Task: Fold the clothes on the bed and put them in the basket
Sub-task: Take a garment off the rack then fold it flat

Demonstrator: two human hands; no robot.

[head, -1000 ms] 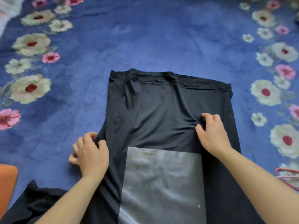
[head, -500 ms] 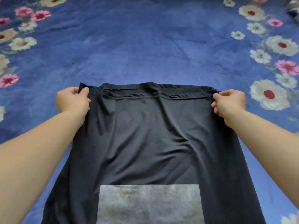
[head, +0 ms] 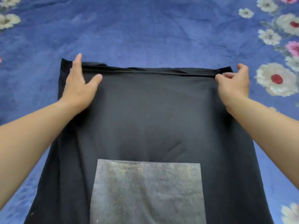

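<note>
"Head view, nearest first: what's there?"
"A black shirt, grey print closest, spread flat on the blue floral bed, long axis running away."
"The hands?"
"Both at its far hem, equally near. Left hand lies flat, fingers straight, on the left corner; right hand curls at the right corner, pinching or not I cannot tell."

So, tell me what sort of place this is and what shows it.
Probably a bed in a bedroom, though no walls show. A blue flowered blanket covers the whole surface, and a black garment lies spread on it, left hand pressing it flat, right hand at its far corner.
</note>
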